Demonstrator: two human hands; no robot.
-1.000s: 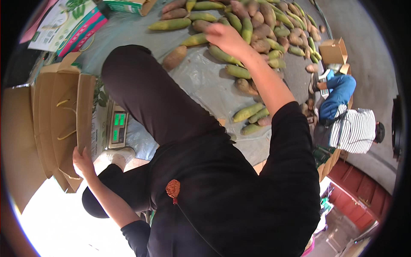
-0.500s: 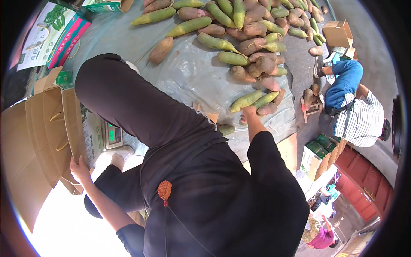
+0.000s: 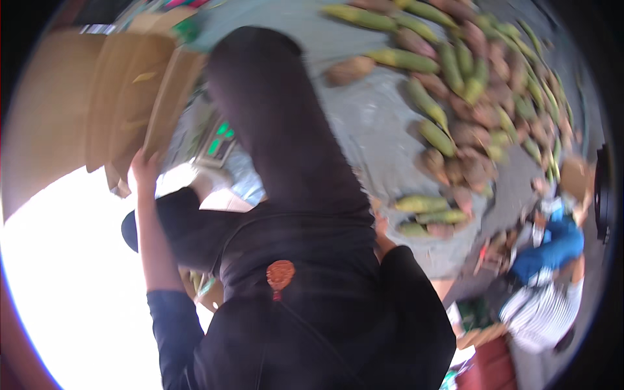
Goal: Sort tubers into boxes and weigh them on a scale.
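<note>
My left hand [image 3: 144, 170] is closed on the lower edge of a tall brown cardboard box [image 3: 123, 104] that stands to my left. Beside my thigh, my right hand [image 3: 382, 227] shows only in part. Its fingers are smeared and partly hidden, so whether it holds anything cannot be made out. Just right of it lie a few green radishes [image 3: 419, 204] and a pinkish-brown root [image 3: 441, 229] on grey plastic sheeting [image 3: 364, 130]. Farther off, a large heap mixes long green radishes [image 3: 426, 104] with brown, rounded roots [image 3: 351, 70].
A scale with a lit green display [image 3: 220, 142] sits between the box and my leg. On the right a person in a striped top and blue trousers [image 3: 543, 309] bends beside a small carton [image 3: 575, 179]. My bent leg [image 3: 273, 117] stretches across the middle.
The view has swung, so the heap and the other person sit farther right and the picture is blurred. My right hand has drawn back toward my thigh. My left hand stays on the box.
</note>
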